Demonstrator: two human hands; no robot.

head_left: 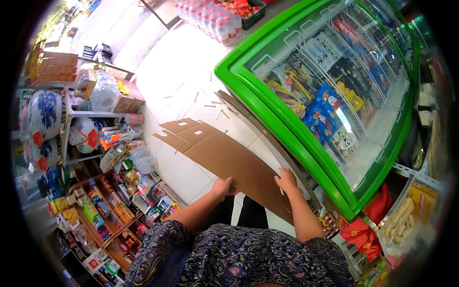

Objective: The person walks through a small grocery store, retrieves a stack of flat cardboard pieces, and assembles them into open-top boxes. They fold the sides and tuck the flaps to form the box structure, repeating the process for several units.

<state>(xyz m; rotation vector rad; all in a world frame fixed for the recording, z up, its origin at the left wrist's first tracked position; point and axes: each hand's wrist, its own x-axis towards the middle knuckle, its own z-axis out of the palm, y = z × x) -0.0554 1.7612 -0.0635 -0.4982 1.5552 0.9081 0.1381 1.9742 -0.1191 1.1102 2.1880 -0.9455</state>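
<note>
A long flat sheet of brown cardboard [224,155] stretches in front of me, slanting from the upper left down to the lower right. Cut-out holes and notched flaps show at its far left end. My left hand [224,188] grips its near edge, fingers closed and partly hidden. My right hand [286,181] is closed on the sheet's far edge near the lower right end, thumb on top. More flat cardboard sheets [248,117] lean along the side of the green freezer.
A green-framed glass-top freezer [229,71] with bagged goods fills the right. Cardboard scraps [222,114] litter the white tiled floor [167,112]. Shelves of small goods [103,201] line the left. Shrink-wrapped bottles [210,21] stand at the back.
</note>
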